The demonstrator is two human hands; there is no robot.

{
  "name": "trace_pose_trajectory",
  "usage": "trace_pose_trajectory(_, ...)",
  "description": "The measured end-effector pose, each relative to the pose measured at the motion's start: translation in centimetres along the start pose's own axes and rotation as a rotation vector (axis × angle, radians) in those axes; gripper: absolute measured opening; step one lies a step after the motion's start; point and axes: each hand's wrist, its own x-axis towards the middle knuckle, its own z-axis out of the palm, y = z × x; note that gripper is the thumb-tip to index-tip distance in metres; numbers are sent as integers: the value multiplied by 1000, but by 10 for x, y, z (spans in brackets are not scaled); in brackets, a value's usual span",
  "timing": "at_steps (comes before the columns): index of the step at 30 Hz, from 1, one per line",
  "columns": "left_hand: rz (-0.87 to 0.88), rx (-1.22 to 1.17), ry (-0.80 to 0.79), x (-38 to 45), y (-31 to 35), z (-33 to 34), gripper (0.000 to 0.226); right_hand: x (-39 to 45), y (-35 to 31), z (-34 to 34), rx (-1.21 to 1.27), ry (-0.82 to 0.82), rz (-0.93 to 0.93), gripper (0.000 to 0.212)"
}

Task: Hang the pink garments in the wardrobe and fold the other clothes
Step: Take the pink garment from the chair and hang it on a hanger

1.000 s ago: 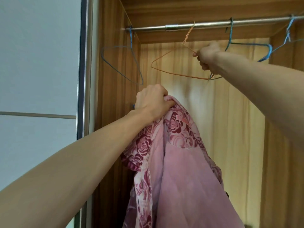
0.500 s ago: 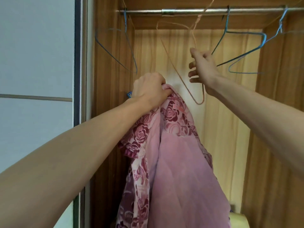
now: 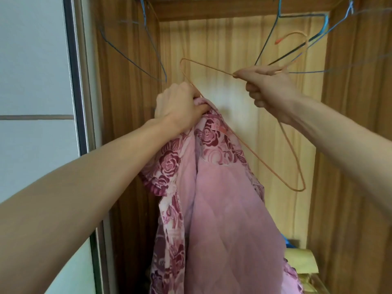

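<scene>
Two hands are busy here, and each one holds its thing for a clear reason. The left hand (image 3: 180, 102) has its grip closed tight on the collar of the pink garment (image 3: 222, 209), up high in front of the open wardrobe (image 3: 350, 166), so that the long cloth hangs down free and the neck opening is easy to reach. The garment is not yet on any hanger; it hangs only from this hand, with its rose-pattern lining turned out.

The right hand (image 3: 269, 90) has its grip closed around the orange wire hanger (image 3: 244, 143), near the base of the hook. This hanger is off the rail and tilted, with one shoulder pointing down beside the collar and the other end near the left hand. I judge it is held this way to slide a shoulder of the hanger into the neck.

Several blue wire hangers (image 3: 135, 60) hang above. They are empty, so there is room for the garment once it is on its hanger.
</scene>
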Motion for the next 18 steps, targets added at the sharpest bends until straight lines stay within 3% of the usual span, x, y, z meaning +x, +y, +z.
trace_pose_trajectory(9,17,102,-77,2,-9,3,35,-94,23,-84,184,-156,241,28)
trace_pose_trajectory(15,43,88,-99,1,-11,3,37,-91,11,-94,153,-304,351,52)
trace_pose_trajectory(18,63,98,-108,0,-13,-1,41,-84,8,-95,179,-336,391,51)
